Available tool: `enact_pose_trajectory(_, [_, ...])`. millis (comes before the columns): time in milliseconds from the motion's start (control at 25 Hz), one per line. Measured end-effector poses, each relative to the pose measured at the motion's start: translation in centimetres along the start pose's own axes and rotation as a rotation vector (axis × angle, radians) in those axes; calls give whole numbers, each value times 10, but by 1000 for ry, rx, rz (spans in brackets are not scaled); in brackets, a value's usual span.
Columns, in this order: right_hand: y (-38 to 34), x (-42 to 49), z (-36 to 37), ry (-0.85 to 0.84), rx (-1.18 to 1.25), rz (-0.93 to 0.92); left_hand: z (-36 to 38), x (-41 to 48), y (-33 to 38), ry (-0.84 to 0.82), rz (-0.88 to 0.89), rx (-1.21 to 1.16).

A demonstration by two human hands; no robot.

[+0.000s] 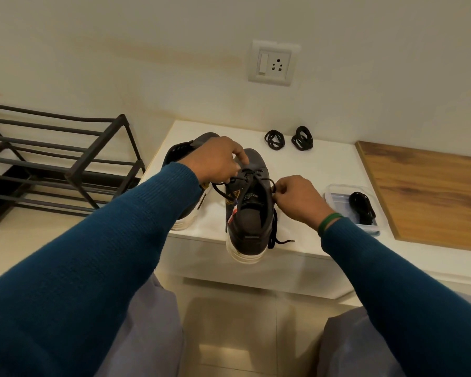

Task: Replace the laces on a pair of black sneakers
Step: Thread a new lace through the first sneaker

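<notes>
A black sneaker with a white sole [249,227] stands on the white ledge [324,164], heel toward me and hanging slightly over the front edge. My left hand [215,161] pinches the black lace [219,189] at the shoe's left eyelets. My right hand [294,198] pinches the same lace on the right side; its loose end trails down beside the heel. The second sneaker [185,151] lies to the left, mostly hidden behind my left hand and sleeve. Two coiled black laces [274,140] [302,138] rest at the back of the ledge.
A clear plastic box [337,198] holding a black lace bundle [362,207] sits right of the shoe. A wooden board [430,191] covers the ledge's right part. A black metal shoe rack [65,161] stands on the left. A wall socket [273,63] is above.
</notes>
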State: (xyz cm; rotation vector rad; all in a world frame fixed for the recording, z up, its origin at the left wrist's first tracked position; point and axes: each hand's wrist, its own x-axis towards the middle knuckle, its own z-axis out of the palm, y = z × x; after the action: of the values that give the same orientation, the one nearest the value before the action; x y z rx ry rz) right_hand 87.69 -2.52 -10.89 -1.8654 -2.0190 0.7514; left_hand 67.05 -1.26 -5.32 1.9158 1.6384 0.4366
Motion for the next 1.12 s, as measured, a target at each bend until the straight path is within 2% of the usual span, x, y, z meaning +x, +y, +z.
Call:
enact_pose_trajectory(80, [-7,0,-2,185,-46,-7,1,0,0,38,1,-96])
enact_pose_trajectory(160, [-16,-4,-5,322,-5,-147,1,2,0,56,-1,-122])
enact_pose_trajectory(200, [-20,-9,-6,313,23,-234,2,3,0,53,-1,-116])
enact_pose_trajectory(280, [-28,-19,-4,186,8,-309,4,4,0,42,-7,-95])
enact_pose_trajectory(400, [-28,-24,5,111,-155,-284,7,4,0,45,-17,-105])
enact_pose_trajectory(440, [-28,-24,4,109,-136,-252,8,3,2,43,-7,-102])
enact_pose_trajectory(480, [-27,-22,3,90,-32,-200,8,2,4,38,7,-105])
enact_pose_trajectory(640, [-17,-18,-14,-107,731,202,13,-3,15,-7,83,-186])
enact_pose_trajectory(760, [-6,-16,-18,-175,945,316,17,-2,21,-20,114,-132])
enact_pose_trajectory(840, [-3,-15,-18,-186,963,312,14,1,19,100,79,-129])
enact_pose_trajectory(920, [-3,-14,-17,-195,931,287,8,3,14,172,-38,-318])
enact_pose_trajectory(1000, [-3,-13,-16,-209,895,261,7,2,13,120,-111,-466])
enact_pose_trajectory(1120, [-3,-11,-17,-225,868,256,14,0,16,46,-38,-335])
